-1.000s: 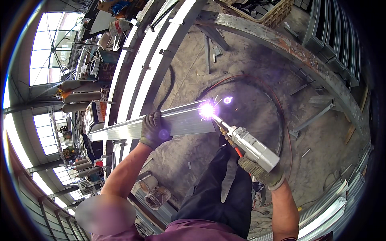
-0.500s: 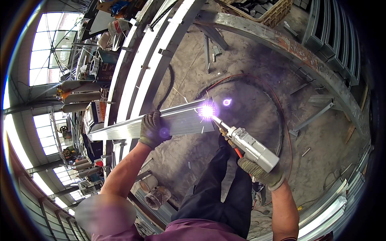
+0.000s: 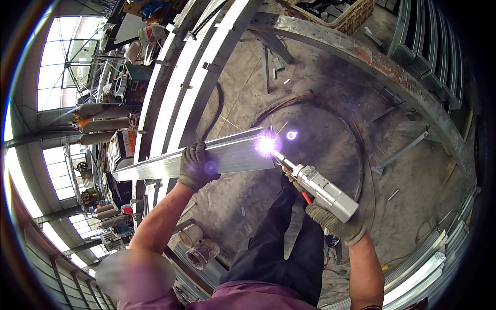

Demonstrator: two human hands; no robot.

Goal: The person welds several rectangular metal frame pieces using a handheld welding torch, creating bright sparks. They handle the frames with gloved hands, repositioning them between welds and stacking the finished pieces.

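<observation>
A long silver metal profile [image 3: 240, 156] lies at a slant, its left end over the rails. My left hand [image 3: 195, 168], in a grey-green work glove, grips it near the middle, fingers over its far edge. My right hand [image 3: 338, 225], gloved too, is closed round the rear of a silver welding gun [image 3: 324, 190], with the palm side hidden. The gun's nozzle points up and left at the profile's right end. There a glaring violet-white welding spot [image 3: 267, 145] throws sparks and hides the metal under it.
Long metal rails [image 3: 199, 95] run along the left. A curved steel beam [image 3: 356, 49] arches across the far side, near a crate [image 3: 356, 18]. Steel lengths [image 3: 431, 57] are stacked at far right. A hose [image 3: 364, 155] loops over the floor; buckets [image 3: 202, 254] stand by my left leg.
Sparks fly in different directions, and the welding glow has shifted very slightly right and down. Both hands, the profile and the welding gun stay nearly in place.
</observation>
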